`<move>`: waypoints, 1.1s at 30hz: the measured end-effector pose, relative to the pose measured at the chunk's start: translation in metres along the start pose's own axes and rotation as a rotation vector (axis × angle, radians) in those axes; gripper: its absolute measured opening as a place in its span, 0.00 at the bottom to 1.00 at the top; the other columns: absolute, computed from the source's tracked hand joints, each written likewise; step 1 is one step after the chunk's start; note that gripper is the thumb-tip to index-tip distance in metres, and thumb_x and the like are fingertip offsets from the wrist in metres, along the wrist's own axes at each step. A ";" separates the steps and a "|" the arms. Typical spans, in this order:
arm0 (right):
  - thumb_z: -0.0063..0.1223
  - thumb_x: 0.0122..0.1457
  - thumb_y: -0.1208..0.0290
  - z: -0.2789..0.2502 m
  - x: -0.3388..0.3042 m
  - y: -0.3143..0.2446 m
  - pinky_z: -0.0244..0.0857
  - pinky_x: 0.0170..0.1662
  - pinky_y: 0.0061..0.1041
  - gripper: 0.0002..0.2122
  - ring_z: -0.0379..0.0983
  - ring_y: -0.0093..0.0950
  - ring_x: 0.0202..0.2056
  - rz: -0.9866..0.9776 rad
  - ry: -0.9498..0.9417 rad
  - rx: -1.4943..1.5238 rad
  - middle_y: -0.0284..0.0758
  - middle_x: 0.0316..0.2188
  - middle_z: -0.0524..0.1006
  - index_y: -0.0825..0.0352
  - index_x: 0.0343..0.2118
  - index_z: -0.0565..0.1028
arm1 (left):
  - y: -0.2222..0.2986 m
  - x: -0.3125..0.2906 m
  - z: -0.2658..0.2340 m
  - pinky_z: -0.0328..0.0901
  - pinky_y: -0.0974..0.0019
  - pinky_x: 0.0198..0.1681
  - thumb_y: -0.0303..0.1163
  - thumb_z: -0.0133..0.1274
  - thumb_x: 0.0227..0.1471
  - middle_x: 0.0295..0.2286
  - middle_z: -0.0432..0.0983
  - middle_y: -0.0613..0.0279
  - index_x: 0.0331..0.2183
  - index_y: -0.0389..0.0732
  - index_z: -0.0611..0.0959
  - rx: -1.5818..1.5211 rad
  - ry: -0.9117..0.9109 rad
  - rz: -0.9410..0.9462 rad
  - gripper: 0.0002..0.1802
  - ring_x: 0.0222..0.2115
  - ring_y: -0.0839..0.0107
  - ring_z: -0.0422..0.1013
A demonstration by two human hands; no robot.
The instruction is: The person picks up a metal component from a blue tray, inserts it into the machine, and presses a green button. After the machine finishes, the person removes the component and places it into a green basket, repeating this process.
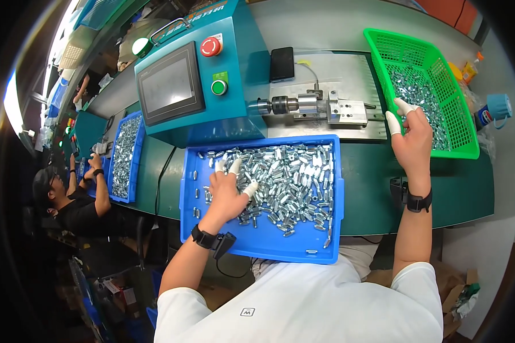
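My left hand point(226, 191), with white finger covers on its fingertips, reaches into a blue tray point(257, 243). Its fingers are spread over a heap of small silvery metal fittings point(292, 188), and no piece shows in its grasp. At the left rim of a green plastic basket point(460, 123) is my right hand point(413, 137). Its thumb and forefinger, also in white covers, stand apart with nothing visible between them. Many similar metal fittings point(418, 91) lie inside the basket.
Behind the blue tray stands a teal machine point(240, 68) with a screen point(170, 84), a red button point(210, 47), and a chuck and metal clamp point(348, 111). A black phone point(282, 64) lies beside it. Leftward, a co-worker point(68, 194) sits by another blue tray point(124, 160).
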State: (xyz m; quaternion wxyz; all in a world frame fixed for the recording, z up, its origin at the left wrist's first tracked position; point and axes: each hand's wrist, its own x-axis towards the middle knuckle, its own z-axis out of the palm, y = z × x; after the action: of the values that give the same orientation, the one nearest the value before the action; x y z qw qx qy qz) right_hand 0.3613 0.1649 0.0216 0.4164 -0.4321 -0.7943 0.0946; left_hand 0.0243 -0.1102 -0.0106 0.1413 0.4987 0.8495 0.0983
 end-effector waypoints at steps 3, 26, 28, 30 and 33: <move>0.67 0.61 0.73 0.002 0.000 0.001 0.61 0.30 0.29 0.16 0.65 0.28 0.27 -0.053 0.042 0.009 0.35 0.29 0.73 0.67 0.53 0.82 | 0.014 0.002 0.008 0.49 0.37 0.69 0.45 0.67 0.55 0.66 0.52 0.26 0.68 0.35 0.67 -0.061 -0.029 0.007 0.47 0.65 0.31 0.53; 0.65 0.60 0.76 0.000 -0.002 0.005 0.65 0.33 0.30 0.15 0.68 0.33 0.28 -0.073 0.022 0.063 0.38 0.35 0.78 0.69 0.50 0.82 | 0.016 -0.049 -0.051 0.67 0.45 0.61 0.39 0.75 0.46 0.63 0.61 0.30 0.70 0.37 0.63 0.184 -0.220 0.290 0.56 0.55 0.34 0.69; 0.65 0.60 0.76 0.001 -0.002 0.004 0.65 0.33 0.30 0.14 0.68 0.33 0.28 -0.069 0.022 0.062 0.37 0.35 0.78 0.69 0.50 0.82 | 0.013 -0.060 -0.053 0.71 0.49 0.58 0.41 0.77 0.45 0.63 0.61 0.31 0.70 0.37 0.62 0.306 -0.427 0.006 0.59 0.50 0.36 0.74; 0.65 0.60 0.76 -0.002 0.000 0.003 0.65 0.33 0.31 0.14 0.68 0.33 0.29 -0.086 0.040 0.060 0.37 0.34 0.77 0.69 0.49 0.82 | 0.009 -0.065 -0.046 0.73 0.51 0.54 0.40 0.77 0.44 0.62 0.61 0.30 0.70 0.37 0.62 0.271 -0.378 0.044 0.60 0.46 0.39 0.76; 0.65 0.59 0.76 -0.001 -0.001 0.003 0.64 0.33 0.31 0.14 0.68 0.33 0.29 -0.086 0.037 0.055 0.38 0.33 0.77 0.69 0.49 0.82 | 0.012 -0.067 -0.030 0.76 0.54 0.48 0.39 0.79 0.42 0.62 0.60 0.29 0.70 0.36 0.62 0.192 -0.274 0.127 0.61 0.39 0.45 0.79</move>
State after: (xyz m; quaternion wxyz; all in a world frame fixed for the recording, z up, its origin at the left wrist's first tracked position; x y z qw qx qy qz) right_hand 0.3644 0.1653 0.0203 0.4463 -0.3877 -0.8015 0.0904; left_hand 0.0550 -0.1632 0.0313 0.2012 0.5711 0.7946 -0.0436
